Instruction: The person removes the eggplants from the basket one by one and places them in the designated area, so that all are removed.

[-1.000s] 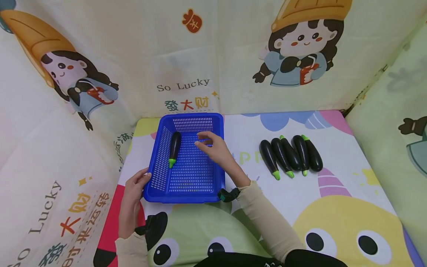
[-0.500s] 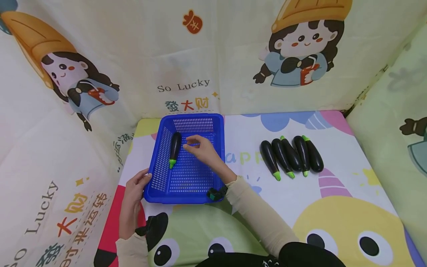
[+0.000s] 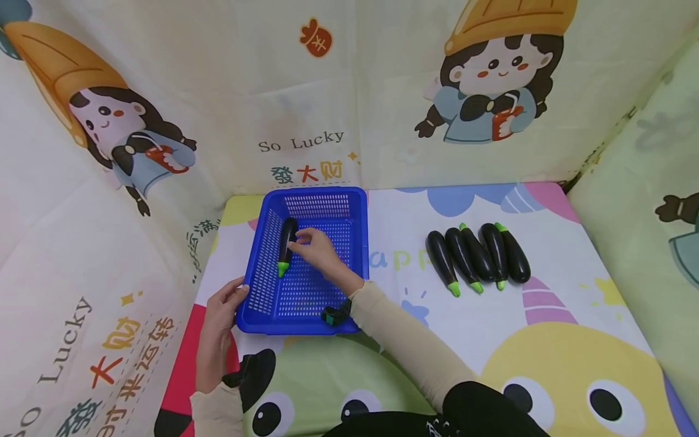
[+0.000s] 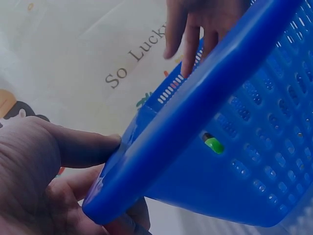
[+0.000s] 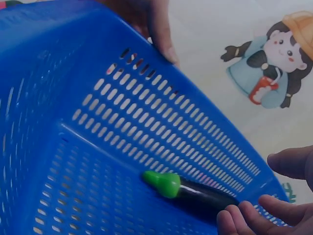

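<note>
A blue perforated plastic basket (image 3: pixel 289 328) stands on the table with one dark eggplant (image 3: pixel 286 235) lying along its left side, green stem end toward the front. My left hand (image 3: pixel 217 325) holds the basket's left rim, thumb above and fingers below, as the left wrist view shows. Inside the basket, my right hand (image 3: pixel 319 252) hovers beside the eggplant. In the right wrist view, its fingers (image 5: pixel 252 215) overlap the eggplant (image 5: pixel 203 197) while the thumb stays apart; I cannot tell whether they touch it. Only the green tip (image 4: pixel 214 144) shows through the basket wall in the left wrist view.
Several more eggplants (image 3: pixel 480 258) lie side by side on the patterned tablecloth (image 3: pixel 393 212), right of the basket. A cloth wall (image 3: pixel 382 121) with cartoon prints rises behind the table, and others stand at both sides.
My right hand has moved left and slightly toward me, from the basket's right half to the eggplant inside. The left hand, basket and eggplants have stayed put.
</note>
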Demonstrator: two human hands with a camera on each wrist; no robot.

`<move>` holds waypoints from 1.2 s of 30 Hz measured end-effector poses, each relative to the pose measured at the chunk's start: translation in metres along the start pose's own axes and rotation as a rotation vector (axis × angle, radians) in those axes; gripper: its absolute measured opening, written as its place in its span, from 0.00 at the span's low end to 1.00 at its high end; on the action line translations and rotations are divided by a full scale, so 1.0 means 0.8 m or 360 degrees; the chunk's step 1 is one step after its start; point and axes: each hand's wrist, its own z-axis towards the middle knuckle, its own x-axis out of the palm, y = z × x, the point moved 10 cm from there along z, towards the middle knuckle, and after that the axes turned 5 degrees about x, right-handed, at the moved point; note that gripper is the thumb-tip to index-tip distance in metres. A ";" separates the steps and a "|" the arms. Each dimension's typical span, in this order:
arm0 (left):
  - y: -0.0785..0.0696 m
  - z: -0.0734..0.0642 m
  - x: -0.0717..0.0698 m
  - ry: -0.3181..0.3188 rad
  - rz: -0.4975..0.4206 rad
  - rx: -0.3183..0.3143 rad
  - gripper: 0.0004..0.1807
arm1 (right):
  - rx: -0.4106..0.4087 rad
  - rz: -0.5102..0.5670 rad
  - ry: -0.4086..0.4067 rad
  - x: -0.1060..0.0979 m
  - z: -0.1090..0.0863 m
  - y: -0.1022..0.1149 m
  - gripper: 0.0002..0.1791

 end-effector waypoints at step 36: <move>-0.005 -0.002 0.002 0.0015 -0.0027 0.0020 0.30 | 0.0219 -0.0288 -0.0227 0.038 0.043 -0.029 0.27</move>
